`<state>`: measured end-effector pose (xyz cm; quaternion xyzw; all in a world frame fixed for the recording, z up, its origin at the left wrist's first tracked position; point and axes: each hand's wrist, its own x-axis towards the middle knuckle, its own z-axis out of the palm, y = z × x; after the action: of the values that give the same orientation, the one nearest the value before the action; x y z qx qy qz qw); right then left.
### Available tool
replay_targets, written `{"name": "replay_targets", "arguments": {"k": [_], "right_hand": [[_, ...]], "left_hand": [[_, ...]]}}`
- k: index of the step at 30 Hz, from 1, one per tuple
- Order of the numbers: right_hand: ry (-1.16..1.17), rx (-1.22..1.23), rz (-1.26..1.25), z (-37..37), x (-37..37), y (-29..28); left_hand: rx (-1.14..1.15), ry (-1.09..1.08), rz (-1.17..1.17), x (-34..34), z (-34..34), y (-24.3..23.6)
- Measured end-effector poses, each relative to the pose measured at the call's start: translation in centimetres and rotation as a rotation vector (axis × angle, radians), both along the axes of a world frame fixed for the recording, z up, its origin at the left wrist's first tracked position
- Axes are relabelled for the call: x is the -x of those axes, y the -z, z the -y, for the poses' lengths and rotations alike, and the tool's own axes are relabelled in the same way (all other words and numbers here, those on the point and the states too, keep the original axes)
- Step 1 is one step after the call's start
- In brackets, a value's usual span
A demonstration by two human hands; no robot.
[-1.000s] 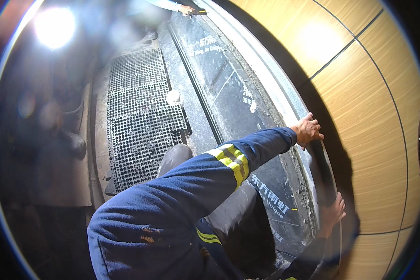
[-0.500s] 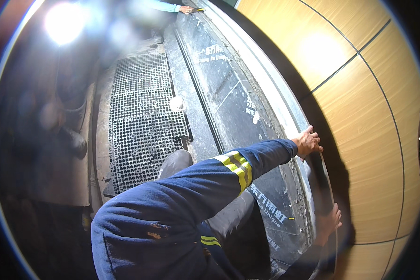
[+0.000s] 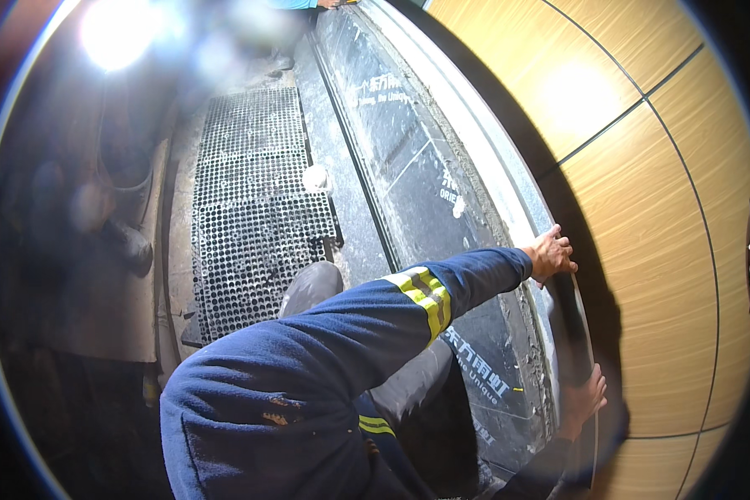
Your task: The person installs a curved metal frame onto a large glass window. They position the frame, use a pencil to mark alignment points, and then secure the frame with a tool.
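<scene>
A long pale slab [image 3: 502, 158] with a glossy face runs along a rough grey mortar bed [image 3: 485, 187]. Its near part looks dark and reflective. My left hand [image 3: 550, 255] is closed over the slab's outer edge, fingers curled toward the wooden wall. Closer to me, my right hand [image 3: 587, 402] grips the same edge; a bright haze blurs its wrist, and its palm side is hidden. At the far end, a co-worker's hand [image 3: 328, 3] is cut off by the top of the picture, beside a small yellow item [image 3: 352, 2].
Wood-grain panels [image 3: 633, 242] with dark joints stand right of the slab, across a shadowed gap. Black printed membrane [image 3: 417, 179] lies left of the mortar. Farther left are perforated black mats [image 3: 254, 208], a white round object [image 3: 315, 178] and a glaring lamp [image 3: 115, 33].
The co-worker's hand and yellow item have shifted up, nearly out of the picture. My two hands keep their places on the slab's edge.
</scene>
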<state>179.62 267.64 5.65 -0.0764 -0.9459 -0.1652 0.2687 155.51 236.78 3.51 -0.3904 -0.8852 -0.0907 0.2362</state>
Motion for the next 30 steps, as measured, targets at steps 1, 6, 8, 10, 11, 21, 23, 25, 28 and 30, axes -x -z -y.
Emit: {"name": "replay_targets", "arguments": {"k": [1, 6, 8, 10, 11, 21, 23, 25, 28, 30], "right_hand": [[0.002, 0.002, 0.002, 0.1, 0.0, -0.1], [0.017, 0.010, 0.014, 0.1, 0.2, -0.1], [0.010, 0.003, 0.009, -0.1, 0.3, 0.0], [0.000, -0.006, 0.002, -0.1, 0.5, 0.1], [0.001, -0.013, 0.000, -0.1, 0.4, 0.2], [0.071, -0.014, 0.062, 0.3, -0.3, -0.2], [-0.001, -0.037, 0.003, -0.8, 0.7, 0.2], [-0.004, -0.056, 0.022, -1.1, 0.9, 0.6], [0.074, -0.018, 0.096, -1.5, 0.5, 0.1], [0.069, -0.028, 0.126, -1.5, 0.6, -0.2]], "left_hand": [[-0.008, 0.001, -0.005, 0.0, 0.0, 0.1], [-0.033, 0.015, -0.024, 0.4, -0.2, 0.4], [-0.034, 0.014, -0.031, 0.5, -0.2, 0.5], [-0.032, -0.002, -0.042, 0.7, -0.2, 0.5], [-0.029, -0.009, -0.046, 0.5, -0.3, 0.6], [-0.022, 0.000, -0.032, 0.1, -0.3, 0.5], [-0.033, 0.018, -0.051, 0.4, -0.8, 0.5], [-0.050, -0.025, -0.075, 1.3, 0.1, 1.3], [0.020, -0.021, -0.006, 0.0, -0.6, -0.3], [-0.006, -0.016, 0.002, 0.0, -0.6, -0.1]]}}
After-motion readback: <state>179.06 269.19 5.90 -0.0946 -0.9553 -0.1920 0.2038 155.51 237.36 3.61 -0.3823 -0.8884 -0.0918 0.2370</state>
